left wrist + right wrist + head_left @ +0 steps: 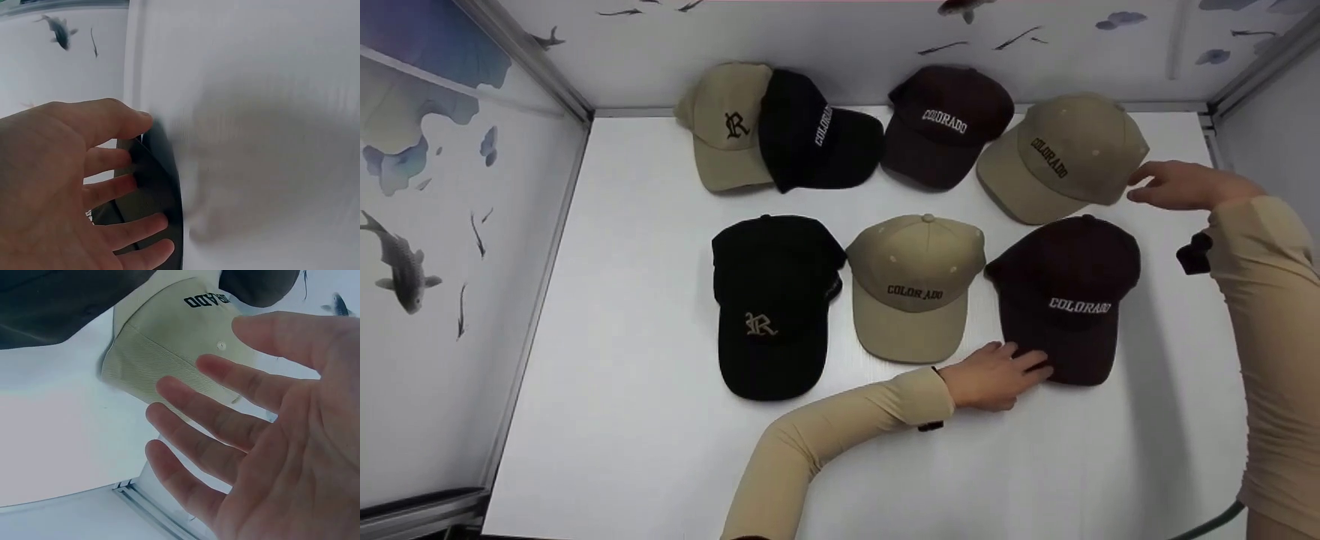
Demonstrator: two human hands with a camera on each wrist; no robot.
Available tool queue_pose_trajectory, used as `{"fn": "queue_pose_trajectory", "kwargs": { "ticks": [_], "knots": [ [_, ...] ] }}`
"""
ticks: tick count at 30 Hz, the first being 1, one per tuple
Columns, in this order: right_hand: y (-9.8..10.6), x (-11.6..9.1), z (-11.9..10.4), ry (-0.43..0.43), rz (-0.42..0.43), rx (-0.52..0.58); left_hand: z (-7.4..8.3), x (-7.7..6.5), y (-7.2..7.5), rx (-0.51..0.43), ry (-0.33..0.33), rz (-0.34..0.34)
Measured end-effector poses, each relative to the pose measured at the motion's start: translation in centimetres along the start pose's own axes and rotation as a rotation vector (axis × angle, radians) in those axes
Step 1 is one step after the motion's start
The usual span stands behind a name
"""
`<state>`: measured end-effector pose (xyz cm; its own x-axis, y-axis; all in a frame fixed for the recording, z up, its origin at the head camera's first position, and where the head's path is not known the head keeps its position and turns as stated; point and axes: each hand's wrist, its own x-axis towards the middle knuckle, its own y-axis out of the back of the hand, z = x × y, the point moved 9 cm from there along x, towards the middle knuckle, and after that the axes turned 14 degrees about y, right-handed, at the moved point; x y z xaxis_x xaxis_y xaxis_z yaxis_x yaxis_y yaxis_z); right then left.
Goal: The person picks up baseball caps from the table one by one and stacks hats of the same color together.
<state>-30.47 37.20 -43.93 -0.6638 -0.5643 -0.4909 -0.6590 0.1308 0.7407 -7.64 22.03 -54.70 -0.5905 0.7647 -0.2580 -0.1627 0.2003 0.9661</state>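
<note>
Fingers point(135, 229) spread, left and right
Dark maroon fabric cap point(1069, 277) lies brim beneath left hand's point(994, 377) fingertips, lower right; beige fabric cap point(1084, 146) beside right hand's point(1177, 185), upper right.

Fish point(403, 271) (one reddish) decorate the pale walls point(427, 397).

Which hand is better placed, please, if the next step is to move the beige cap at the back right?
Probably the right hand: it is open at the outer side of that beige cap. The left hand is farther away, at the front maroon cap.
</note>
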Motion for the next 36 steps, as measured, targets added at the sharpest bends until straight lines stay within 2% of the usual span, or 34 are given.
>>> {"fn": "queue_pose_trajectory", "kwargs": {
  "ticks": [8,14,19,22,26,31,36],
  "knots": [
    [0.3,0.1,0.8,-0.019,0.022,-0.002,-0.4,0.6,-0.5,-0.021,0.039,-0.088],
    [0.8,0.1,1.9,-0.043,0.063,-0.005,-0.6,-0.4,-0.1,-0.05,0.049,-0.076],
    [1.5,0.3,2.8,-0.057,0.134,0.025,-1.7,-2.6,0.7,-0.05,0.019,-0.034],
    [2.1,0.5,3.3,-0.064,0.21,0.038,-3.1,-4.2,1.5,-0.025,0.012,0.018],
    [2.8,1.3,3.7,-0.077,0.302,0.042,-5.4,-6.3,2.8,-0.024,0.036,0.077],
    [2.4,3.2,3.9,-0.093,0.305,0.09,-7.8,-9.2,4.3,-0.054,0.08,0.135],
    [2.5,4.0,4.2,-0.101,0.329,0.14,-9.8,-11.9,4.5,-0.115,0.112,0.154]
  ]
}}
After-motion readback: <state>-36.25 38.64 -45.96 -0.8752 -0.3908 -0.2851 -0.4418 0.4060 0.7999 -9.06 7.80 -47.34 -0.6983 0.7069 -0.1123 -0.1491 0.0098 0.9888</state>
